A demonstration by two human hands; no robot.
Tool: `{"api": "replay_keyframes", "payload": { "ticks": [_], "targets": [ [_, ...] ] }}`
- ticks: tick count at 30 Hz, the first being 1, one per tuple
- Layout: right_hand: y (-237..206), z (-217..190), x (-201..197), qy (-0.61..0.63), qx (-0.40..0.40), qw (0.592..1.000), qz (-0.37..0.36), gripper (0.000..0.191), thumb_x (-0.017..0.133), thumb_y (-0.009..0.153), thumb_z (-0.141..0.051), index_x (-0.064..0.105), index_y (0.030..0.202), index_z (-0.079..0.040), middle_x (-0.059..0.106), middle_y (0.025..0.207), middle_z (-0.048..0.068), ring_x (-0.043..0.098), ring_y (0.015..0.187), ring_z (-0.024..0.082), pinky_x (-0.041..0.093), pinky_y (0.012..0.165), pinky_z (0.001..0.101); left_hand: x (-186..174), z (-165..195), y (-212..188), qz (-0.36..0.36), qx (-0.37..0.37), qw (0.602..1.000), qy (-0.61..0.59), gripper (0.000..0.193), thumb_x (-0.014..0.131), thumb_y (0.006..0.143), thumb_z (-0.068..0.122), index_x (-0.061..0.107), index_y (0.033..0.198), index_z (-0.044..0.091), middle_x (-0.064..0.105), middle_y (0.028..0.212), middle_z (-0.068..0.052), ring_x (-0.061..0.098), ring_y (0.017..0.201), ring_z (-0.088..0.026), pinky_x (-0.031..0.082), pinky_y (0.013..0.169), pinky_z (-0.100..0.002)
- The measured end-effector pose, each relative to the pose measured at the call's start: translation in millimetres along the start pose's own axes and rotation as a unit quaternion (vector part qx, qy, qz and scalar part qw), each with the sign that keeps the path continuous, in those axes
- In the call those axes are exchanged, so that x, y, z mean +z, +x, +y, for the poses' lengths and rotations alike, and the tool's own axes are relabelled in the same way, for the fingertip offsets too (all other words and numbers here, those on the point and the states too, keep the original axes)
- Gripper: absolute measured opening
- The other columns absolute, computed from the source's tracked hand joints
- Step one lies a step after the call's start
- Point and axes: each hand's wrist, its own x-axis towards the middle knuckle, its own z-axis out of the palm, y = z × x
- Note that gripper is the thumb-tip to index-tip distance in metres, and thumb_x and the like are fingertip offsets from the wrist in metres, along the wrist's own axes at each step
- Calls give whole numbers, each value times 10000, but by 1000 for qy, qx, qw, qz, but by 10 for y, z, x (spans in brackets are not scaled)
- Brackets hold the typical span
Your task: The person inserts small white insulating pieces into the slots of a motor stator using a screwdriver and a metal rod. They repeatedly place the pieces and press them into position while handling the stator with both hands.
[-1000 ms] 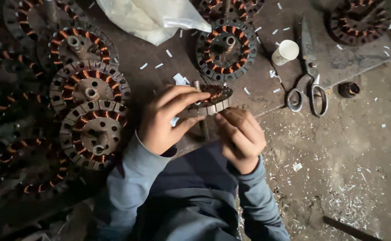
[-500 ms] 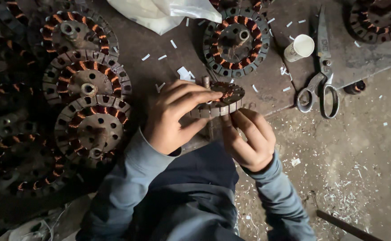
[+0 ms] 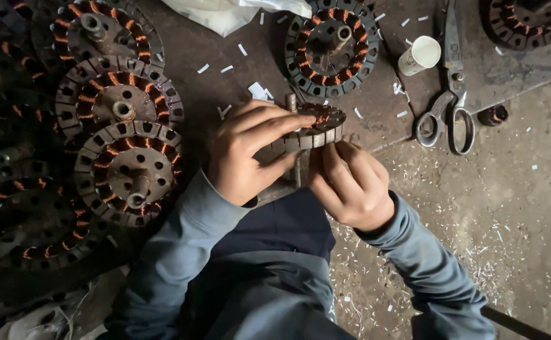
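Both hands were engaged on 1 wound stator point(image 3: 316, 126), a slotted metal ring with copper coils, held near the edge of the dark worktop point(image 3: 225, 75) above the person's lap. The left hand point(image 3: 250, 151) lay over the stator's near-left side, fingers point(image 3: 275, 123) extended together across its top and thumb beneath, clamping it. The right hand point(image 3: 348, 182) sat just below the ring, fingers curled and pressed together against its outer rim. Similar stators point(image 3: 127, 170) were stacked at left, and another point(image 3: 332, 47) lay beyond. Scissors point(image 3: 448, 107) and a small white cup point(image 3: 420, 55) lay to the right. White paper scraps point(image 3: 225, 68) littered the surface.
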Motion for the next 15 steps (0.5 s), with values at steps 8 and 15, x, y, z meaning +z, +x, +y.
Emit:
{"api": "replay_keyframes", "payload": {
  "ticks": [8,15],
  "targets": [
    [41,-186,-62,2,74,997,-34,364,689,717,-108,694,1060,12,644,1142,218,666,1021,344,591,801,397,40,47,10,13,4,1000,12,519,807,746,-1,703,1248,79,712,1148,-90,665,1075,-288,527,977,-405],
    [61,-391,100,-12,150,989,-2,354,704,742,-148,683,1053,19,631,1151,249,665,1005,366,586,781,412,-14,71,7,-26,24,999,37,583,756,716,8,659,1287,75,666,1145,-102,630,1095,-306,501,996,-423]
  ]
}}
